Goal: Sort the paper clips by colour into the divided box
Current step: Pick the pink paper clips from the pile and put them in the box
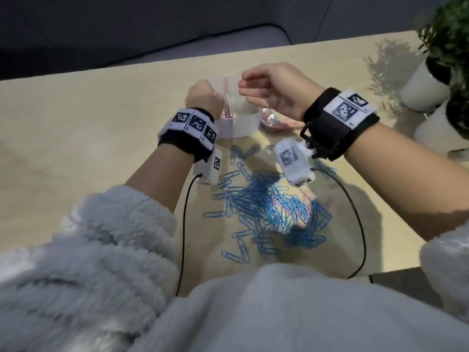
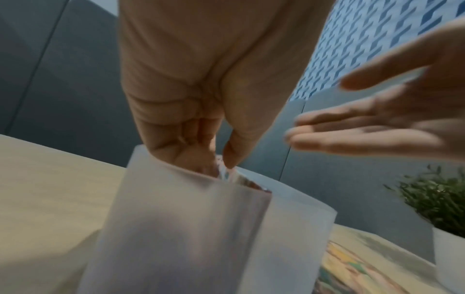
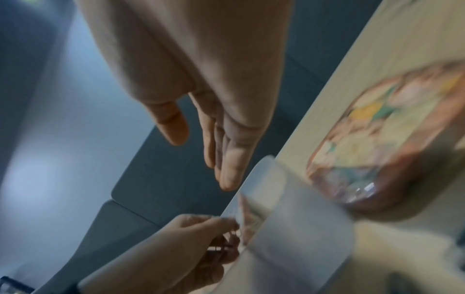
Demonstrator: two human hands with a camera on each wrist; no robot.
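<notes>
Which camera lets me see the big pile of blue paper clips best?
The head view. The pile of blue paper clips lies whole on the table there, between the two forearms, nearer the person than the box. The left wrist view and the right wrist view show no blue clips: both look towards the box and the fingers.

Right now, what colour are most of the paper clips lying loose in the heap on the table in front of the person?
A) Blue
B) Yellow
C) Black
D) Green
A: in the head view the heap of paper clips on the table is almost all blue, with only a few pink ones mixed in, near the person and short of the translucent box.
</notes>
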